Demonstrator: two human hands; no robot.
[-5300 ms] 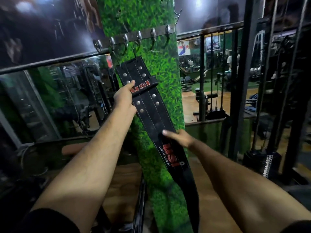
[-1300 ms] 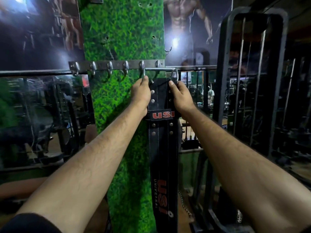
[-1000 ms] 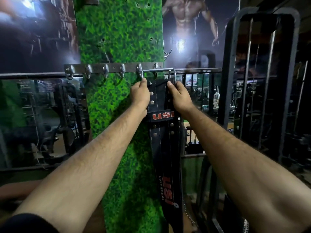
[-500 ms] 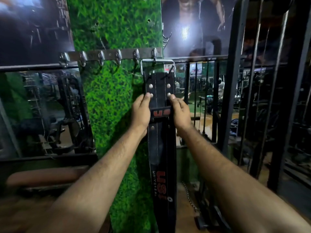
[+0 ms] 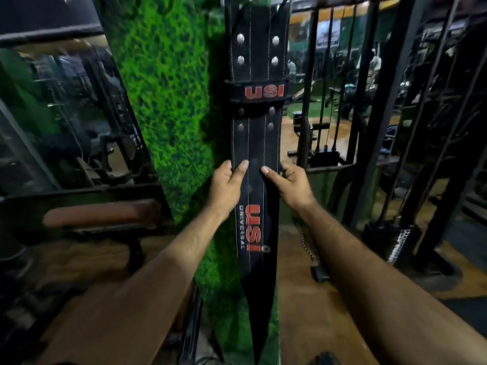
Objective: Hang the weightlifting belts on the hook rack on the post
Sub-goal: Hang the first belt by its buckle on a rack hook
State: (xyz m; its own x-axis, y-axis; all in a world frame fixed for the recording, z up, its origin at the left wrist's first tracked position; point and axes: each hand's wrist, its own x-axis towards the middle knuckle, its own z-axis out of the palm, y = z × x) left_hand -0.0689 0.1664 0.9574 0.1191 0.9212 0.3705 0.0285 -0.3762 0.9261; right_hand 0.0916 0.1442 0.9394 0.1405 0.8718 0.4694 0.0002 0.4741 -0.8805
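Item: black weightlifting belt (image 5: 254, 143), hanging straight down the grass-clad post (image 5: 163, 83), top and hook rack out of view; left hand (image 5: 227, 186) and right hand (image 5: 289, 185) each pinch an edge mid-length, apparently steadying it; gym railing (image 5: 332, 83) beyond; no containers.

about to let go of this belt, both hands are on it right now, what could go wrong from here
1. The hook rack is out of frame above, so whether the buckle is seated cannot be checked; on release the belt could drop.
2. The left hand and right hand grip its edges; tugging downward might unseat it.
3. It hangs off the right edge of the green post, so it may swing toward the black rail.
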